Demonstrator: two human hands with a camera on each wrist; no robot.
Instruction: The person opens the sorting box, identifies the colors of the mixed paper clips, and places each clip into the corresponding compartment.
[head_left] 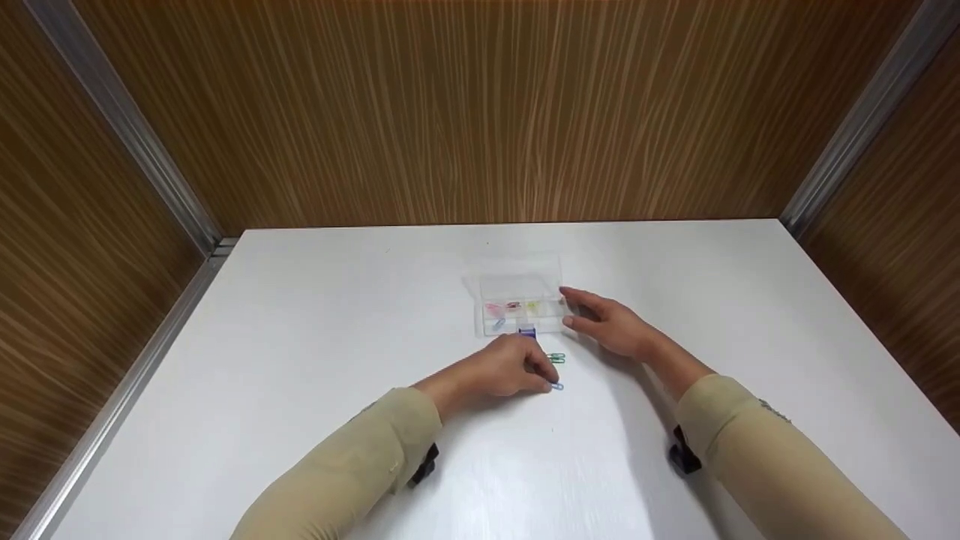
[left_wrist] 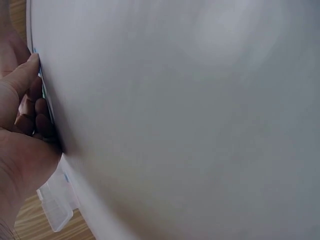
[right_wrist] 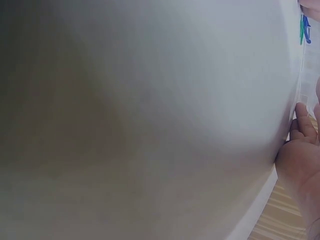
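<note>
White table carried a clear plastic box, lid open and leaning back, sitting a bit right of centre and toward the far edge. Compartments held small coloured clips: pink, red, yellow, blue; exact counts too small to tell. Left hand lay on the table just in front of the box, fingers curled down, fingertips pinching at a blue clip lying flat on the surface. Whether the clip was lifted or only pressed, couldn't tell. Green clip lay on the table just beside that hand, between it and the box. A purple-blue piece sat at the box's front edge, right above the left knuckles. Right hand rested at the box's right end, fingers straight and relaxed, fingertips touching the box side, holding nothing. Both arms wore beige sleeves. Left wrist view was mostly blurred table, with curled fingers and the box corner at the edge. Right wrist view showed blurred table, palm, and green and blue clips far off. Wood-grain panels surrounded the table.
</note>
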